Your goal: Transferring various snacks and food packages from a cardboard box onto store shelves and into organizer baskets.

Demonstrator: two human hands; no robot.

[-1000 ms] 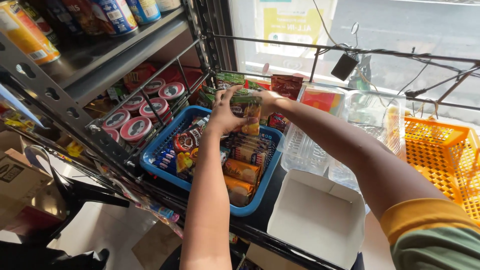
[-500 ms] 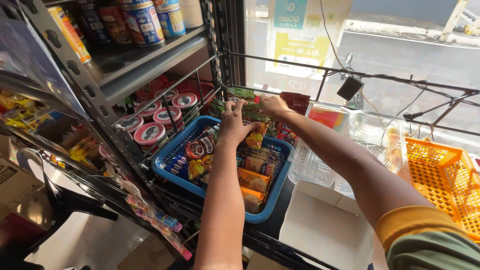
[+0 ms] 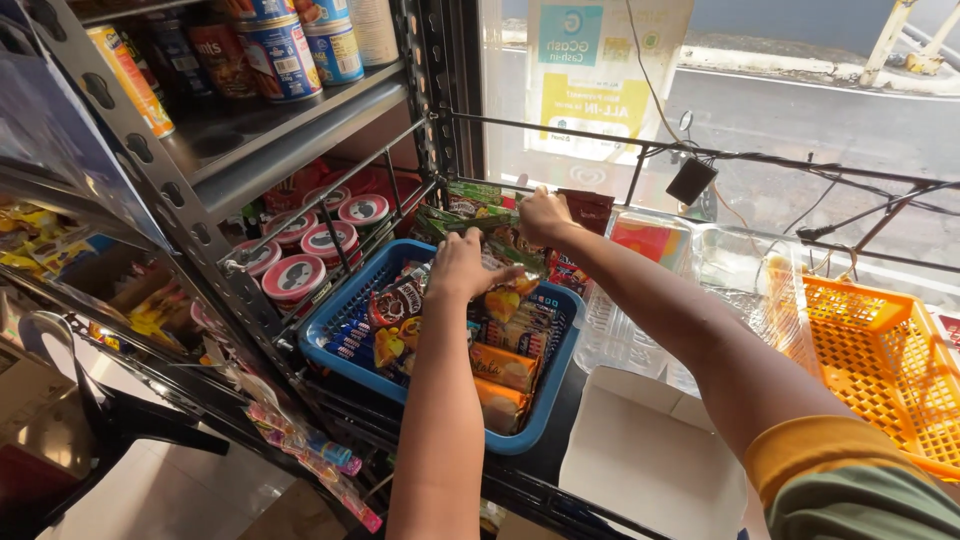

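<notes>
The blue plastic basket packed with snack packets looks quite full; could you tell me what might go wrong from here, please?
1. The blue plastic basket is crammed, so the green snack packets gripped by the left hand and right hand may crush or push out neighbouring packets.
2. The open white cardboard box sits near the shelf edge under the right forearm; an elbow could knock it off.
</notes>
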